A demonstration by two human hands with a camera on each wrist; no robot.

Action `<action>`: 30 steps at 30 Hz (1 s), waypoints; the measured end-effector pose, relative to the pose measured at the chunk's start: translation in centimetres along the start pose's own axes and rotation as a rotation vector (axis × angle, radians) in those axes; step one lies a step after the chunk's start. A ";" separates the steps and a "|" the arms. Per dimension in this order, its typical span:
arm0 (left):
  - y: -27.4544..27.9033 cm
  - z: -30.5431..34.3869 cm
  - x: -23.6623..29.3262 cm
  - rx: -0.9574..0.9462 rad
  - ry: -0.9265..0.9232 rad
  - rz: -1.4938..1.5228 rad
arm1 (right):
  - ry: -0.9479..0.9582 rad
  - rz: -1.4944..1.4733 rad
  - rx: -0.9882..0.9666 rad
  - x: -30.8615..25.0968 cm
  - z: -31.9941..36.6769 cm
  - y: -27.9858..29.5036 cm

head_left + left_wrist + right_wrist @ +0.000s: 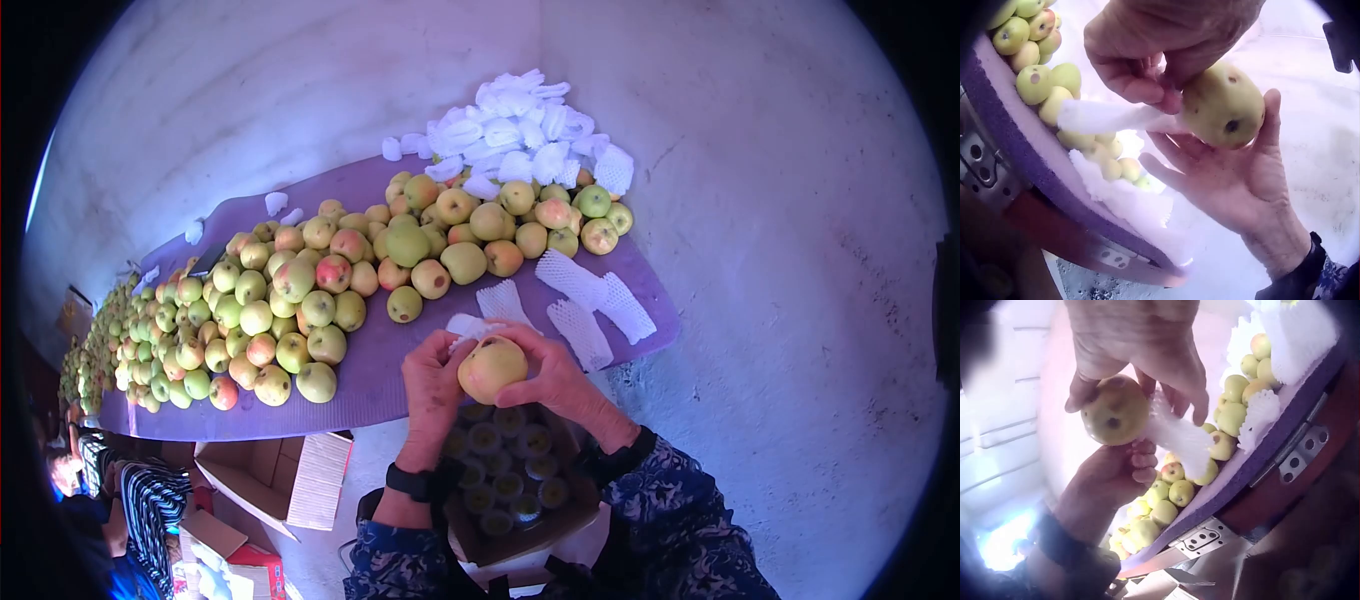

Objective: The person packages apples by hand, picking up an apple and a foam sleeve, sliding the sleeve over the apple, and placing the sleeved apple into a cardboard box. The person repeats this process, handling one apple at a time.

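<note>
A yellow-green apple [492, 370] with a dark blemish is held up near the front edge of the purple-covered table. My right hand [562, 378] grips it between thumb and fingers. My left hand [432, 388] is against the apple's other side, its thumb and fingertips pinching a white foam net sleeve [1110, 117]. In the right wrist view the sleeve [1188, 447] stretches away from the apple, with its end right beside the fruit. Below both hands stands a box [508, 545] holding several apples in foam nets.
Heaped apples [300, 280] cover much of the purple tabletop [385, 385]. White foam nets [515, 120] are piled at the back, and several loose ones [580, 335] lie at the right. An open cardboard box [270, 475] stands below the table's left. Another person [150, 510] is at lower left.
</note>
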State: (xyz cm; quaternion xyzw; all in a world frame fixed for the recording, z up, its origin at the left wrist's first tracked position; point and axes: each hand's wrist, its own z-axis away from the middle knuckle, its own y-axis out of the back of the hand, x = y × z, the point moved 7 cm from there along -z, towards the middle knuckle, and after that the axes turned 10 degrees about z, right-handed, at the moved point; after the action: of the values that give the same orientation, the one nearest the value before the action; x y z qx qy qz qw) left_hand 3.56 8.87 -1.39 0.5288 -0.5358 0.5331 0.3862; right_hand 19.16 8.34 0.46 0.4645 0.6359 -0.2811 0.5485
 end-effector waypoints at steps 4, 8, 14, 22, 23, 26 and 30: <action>0.4 0.5 0.3 0.015 0.105 0.063 | -0.164 -0.092 -0.034 0.7 0.2 -0.3; 0.7 0.7 1.9 0.035 -0.266 -0.360 | -0.212 -0.103 -0.005 1.0 0.2 -0.4; 0.3 1.2 1.1 -0.013 -0.193 -0.376 | -0.227 -0.226 0.132 3.0 -0.3 0.5; -0.8 1.8 0.2 -0.065 -0.043 -0.273 | -0.231 -0.456 0.265 4.1 -0.1 0.3; -0.8 1.8 0.0 -0.065 -0.041 -0.287 | -0.239 -0.519 0.263 4.1 0.0 0.2; -0.9 1.7 -0.2 -0.078 -0.059 -0.335 | -0.243 -0.609 0.273 3.7 0.2 -0.2; -0.9 1.4 -1.0 -0.127 0.024 -0.111 | -0.245 -0.515 0.287 4.2 0.1 0.2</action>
State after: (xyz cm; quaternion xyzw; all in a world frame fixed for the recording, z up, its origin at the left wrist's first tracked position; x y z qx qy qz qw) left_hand 4.75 7.75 -2.42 0.5256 -0.5336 0.4822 0.4544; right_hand 19.55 9.51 -3.54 0.3235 0.6155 -0.5514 0.4610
